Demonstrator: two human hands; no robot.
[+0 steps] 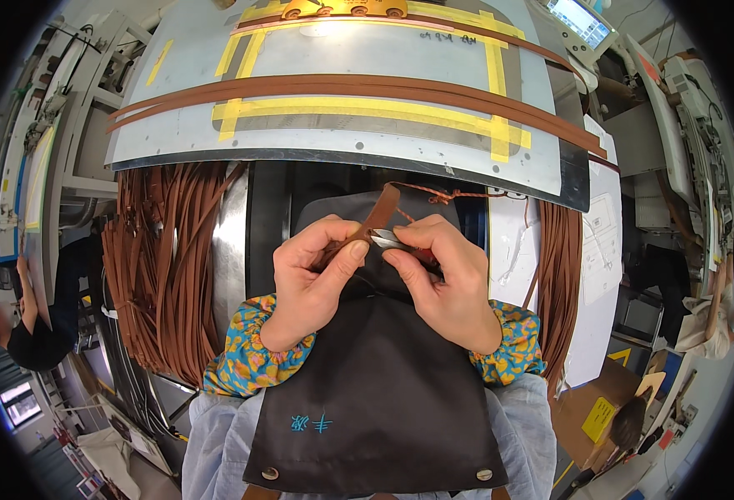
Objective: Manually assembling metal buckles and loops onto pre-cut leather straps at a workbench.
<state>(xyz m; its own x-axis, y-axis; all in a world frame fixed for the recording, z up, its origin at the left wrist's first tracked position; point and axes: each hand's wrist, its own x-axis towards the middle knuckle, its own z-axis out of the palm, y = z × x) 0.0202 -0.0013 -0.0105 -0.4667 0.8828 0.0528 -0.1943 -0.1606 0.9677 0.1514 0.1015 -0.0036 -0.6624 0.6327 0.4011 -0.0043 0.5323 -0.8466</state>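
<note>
Half the snips (386, 239) behind right hand (439, 279)

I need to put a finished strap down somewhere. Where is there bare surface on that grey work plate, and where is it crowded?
The grey work plate is bare along its near edge, below the yellow tape frame, and at its left end beside the tape. The long brown straps cross the middle. The hanging strap bundle crowds the left side below the plate; both hands, left hand and right hand, fill the centre.

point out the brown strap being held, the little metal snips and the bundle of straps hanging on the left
brown strap (381, 210), head view, on the flat stretch above the left hand's fingers
metal snips (386, 240), head view, on the shiny blades between the two hands
bundle of brown straps (162, 275), head view, mid bundle
</note>
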